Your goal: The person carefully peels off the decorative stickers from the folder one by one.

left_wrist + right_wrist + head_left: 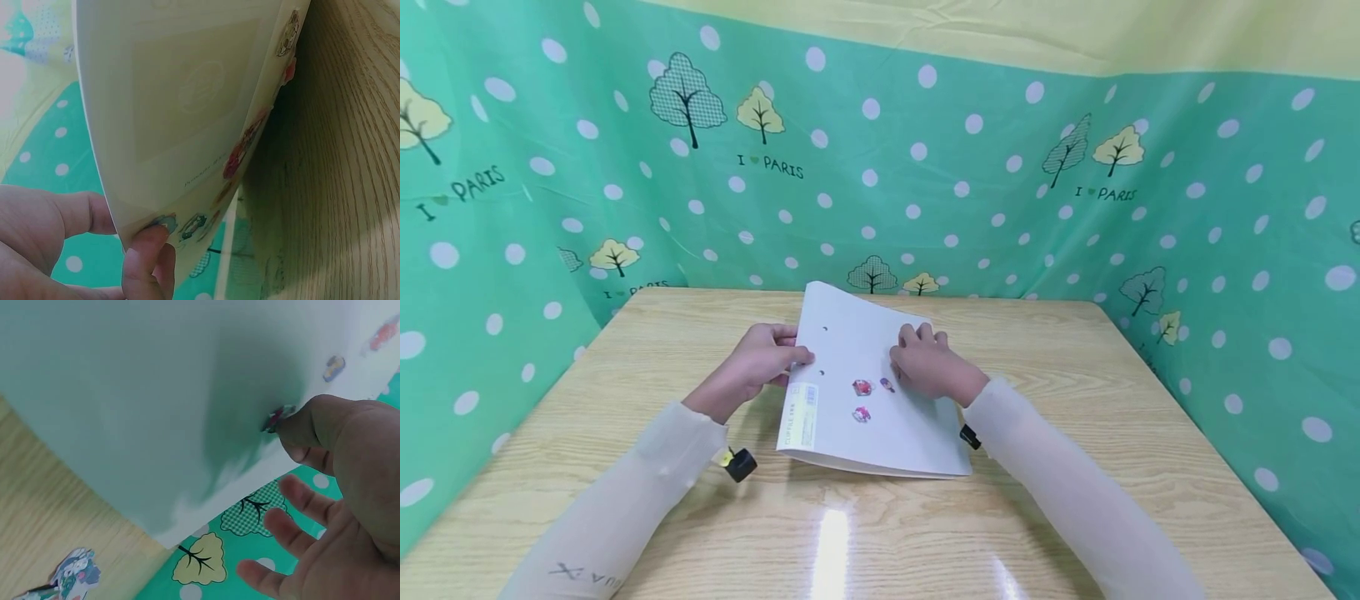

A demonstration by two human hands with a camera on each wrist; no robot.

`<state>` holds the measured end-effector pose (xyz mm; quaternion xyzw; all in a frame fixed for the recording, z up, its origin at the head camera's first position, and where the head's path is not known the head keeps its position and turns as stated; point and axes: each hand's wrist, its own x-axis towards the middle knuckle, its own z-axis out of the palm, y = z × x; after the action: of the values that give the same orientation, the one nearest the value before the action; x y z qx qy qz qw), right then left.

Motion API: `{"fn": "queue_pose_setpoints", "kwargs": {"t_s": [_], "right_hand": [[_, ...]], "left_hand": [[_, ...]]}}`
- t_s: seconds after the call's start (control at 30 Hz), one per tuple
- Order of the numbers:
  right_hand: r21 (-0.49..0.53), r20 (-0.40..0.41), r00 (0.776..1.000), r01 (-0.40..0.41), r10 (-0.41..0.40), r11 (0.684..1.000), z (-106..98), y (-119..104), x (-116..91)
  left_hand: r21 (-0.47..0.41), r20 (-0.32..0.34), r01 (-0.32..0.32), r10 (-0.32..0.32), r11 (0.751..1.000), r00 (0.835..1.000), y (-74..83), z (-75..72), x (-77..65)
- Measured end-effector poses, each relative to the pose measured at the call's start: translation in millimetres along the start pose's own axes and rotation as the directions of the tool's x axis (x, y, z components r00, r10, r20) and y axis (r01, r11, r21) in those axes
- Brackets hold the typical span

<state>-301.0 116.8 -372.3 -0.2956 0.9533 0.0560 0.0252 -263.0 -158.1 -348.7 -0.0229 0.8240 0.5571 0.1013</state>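
Leaning on a slant, the white folder (880, 367) stands at the middle of the wood-grain worktop (737, 542), its left side raised. The person's left hand (758, 360) holds that raised edge, thumb on the near face and fingers round behind. Over on the right, the right hand (927, 362) has its thumb and bent forefinger pinching a small sticker (270, 422) at the cover, the other three fingers spread apart from it. More stickers (863, 387) dot the cover beside the right hand, and a pale label (799, 417) sits at its lower left corner. From the left wrist, the folder's other face shows a tinted panel (194, 100) and further pictures along its border. A cut-out figure (78, 575) lies on the worktop near the folder's edge. A green spotted curtain (850, 100) hangs behind.
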Motion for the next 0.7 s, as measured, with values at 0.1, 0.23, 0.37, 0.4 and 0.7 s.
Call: {"fn": "queue_pose_setpoints", "kwargs": {"t_s": [0.1, 0.23, 0.37, 0.4, 0.7], "right_hand": [[-0.023, -0.021, 1.0, 0.011, -0.012, 1.0, 1.0, -0.2, -0.6], [-0.025, -0.045, 0.999, 0.011, -0.013, 1.0, 1.4, 0.8, -2.5], [-0.015, -0.068, 0.998, 0.001, -0.002, 1.0, -0.2, 1.9, -5.3], [-0.008, -0.073, 0.997, -0.002, 0.001, 1.0, -0.9, 2.3, -6.0], [0.106, -0.089, 0.996, -0.018, 0.027, 0.994, -8.3, 12.6, -17.4]], "left_hand": [[0.001, -0.003, 0.004, -0.004, 1.0, 1.0, -0.5, -0.1, 0.0], [-0.009, -0.005, 0.01, -0.01, 1.0, 1.0, -1.0, 0.2, 0.3], [-0.017, -0.004, 0.005, -0.005, 1.0, 1.0, -0.7, 0.3, 0.8], [-0.018, -0.003, 0.003, -0.003, 1.0, 1.0, -0.5, 0.3, 0.8], [-0.023, 0.001, -0.004, 0.004, 1.0, 1.0, 2.1, -0.8, -0.7]]}}
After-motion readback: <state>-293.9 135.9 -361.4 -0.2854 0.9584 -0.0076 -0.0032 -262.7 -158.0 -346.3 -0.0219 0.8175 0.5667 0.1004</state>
